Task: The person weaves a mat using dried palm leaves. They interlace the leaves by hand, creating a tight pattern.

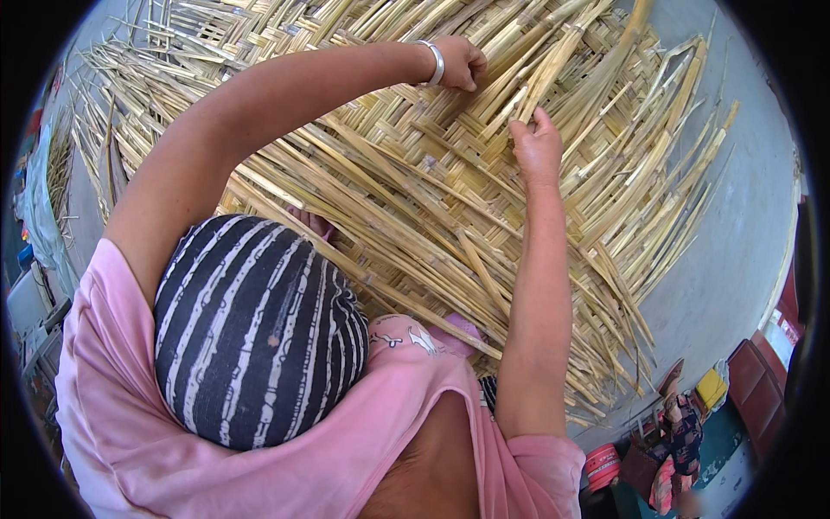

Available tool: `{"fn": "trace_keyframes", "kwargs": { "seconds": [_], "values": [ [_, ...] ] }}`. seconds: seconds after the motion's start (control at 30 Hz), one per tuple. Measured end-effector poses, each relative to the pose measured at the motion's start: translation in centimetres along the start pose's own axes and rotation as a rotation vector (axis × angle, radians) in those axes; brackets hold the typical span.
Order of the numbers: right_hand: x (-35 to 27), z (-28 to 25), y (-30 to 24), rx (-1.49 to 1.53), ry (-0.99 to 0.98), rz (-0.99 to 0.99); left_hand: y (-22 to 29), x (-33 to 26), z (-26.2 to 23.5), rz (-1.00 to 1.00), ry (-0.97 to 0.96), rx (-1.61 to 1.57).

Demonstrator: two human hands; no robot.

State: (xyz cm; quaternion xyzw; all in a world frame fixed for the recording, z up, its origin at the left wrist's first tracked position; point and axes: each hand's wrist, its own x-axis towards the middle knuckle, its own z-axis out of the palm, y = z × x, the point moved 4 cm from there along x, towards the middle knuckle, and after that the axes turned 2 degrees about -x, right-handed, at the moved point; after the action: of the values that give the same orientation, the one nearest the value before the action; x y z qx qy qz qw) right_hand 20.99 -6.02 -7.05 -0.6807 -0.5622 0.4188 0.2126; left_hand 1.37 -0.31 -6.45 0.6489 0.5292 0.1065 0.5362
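Observation:
A large woven mat (406,130) of pale yellow split-cane strips spreads on the floor before me. My left hand (456,64), with a silver bangle (435,62) at its wrist, reaches across to the mat's far middle. Its fingers are curled closed over the weave; whatever lies in them is hidden. To its right and a little nearer, my right hand (538,149) pinches the near end of a cane strip (558,69) between thumb and fingers. That strip slants away toward the far right, over the weave.
Loose cane strips (346,186) lie across the mat's near side, and long unwoven ends (683,164) fan out at the right. My knee in dark striped cloth (259,333) is close by at left. Grey floor (735,233), red panels (757,381) and a seated person (683,441) appear at right.

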Motion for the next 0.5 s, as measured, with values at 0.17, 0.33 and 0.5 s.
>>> {"fn": "trace_keyframes", "kwargs": {
  "seconds": [0.17, 0.33, 0.5],
  "values": [
    [-0.2, 0.1, 0.1, 0.103, -0.009, -0.016, 0.1, -0.3, 0.6, 0.079, 0.060, -0.063],
    [-0.1, 0.2, 0.1, 0.072, 0.002, -0.011, 0.0, 0.1, 0.9, 0.134, 0.036, -0.006],
    [-1.1, -0.2, -1.2, 0.202, -0.015, 0.033, 1.1, 0.7, 1.2, 0.000, 0.089, -0.009]
  ]
}}
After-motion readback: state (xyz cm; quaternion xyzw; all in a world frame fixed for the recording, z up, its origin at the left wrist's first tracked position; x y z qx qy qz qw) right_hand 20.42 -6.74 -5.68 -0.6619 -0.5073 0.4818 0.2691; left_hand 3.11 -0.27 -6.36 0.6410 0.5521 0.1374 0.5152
